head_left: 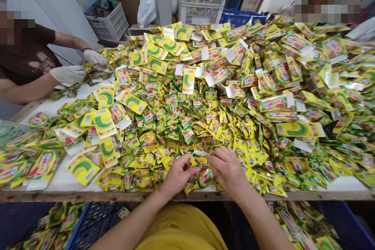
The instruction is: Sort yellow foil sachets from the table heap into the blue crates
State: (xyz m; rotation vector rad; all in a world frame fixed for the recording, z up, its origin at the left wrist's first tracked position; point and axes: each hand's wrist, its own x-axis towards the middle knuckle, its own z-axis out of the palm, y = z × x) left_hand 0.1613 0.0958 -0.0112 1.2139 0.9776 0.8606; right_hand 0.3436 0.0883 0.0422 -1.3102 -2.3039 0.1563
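Near the table's front edge, my left hand point(179, 172) grips a small yellow-green carton point(197, 160) between thumb and fingers. The carton's white end flap stands open at the top. On its other side my right hand point(227, 168) is closed, with its fingertips at the flap; those fingers partly hide what they pinch. Right below the carton lie small candy sachets point(204, 179) with a red and green print. A big heap of yellow and green sachets point(187, 123) spreads just beyond both hands.
Many flat yellow cartons point(189, 80) are piled behind and beside the sachets. At the left a co-worker's gloved hands point(67, 74) handle packets. Blue crates point(88, 228) holding cartons stand under the wooden table edge point(140, 196). White crates point(202, 11) are stacked at the back.
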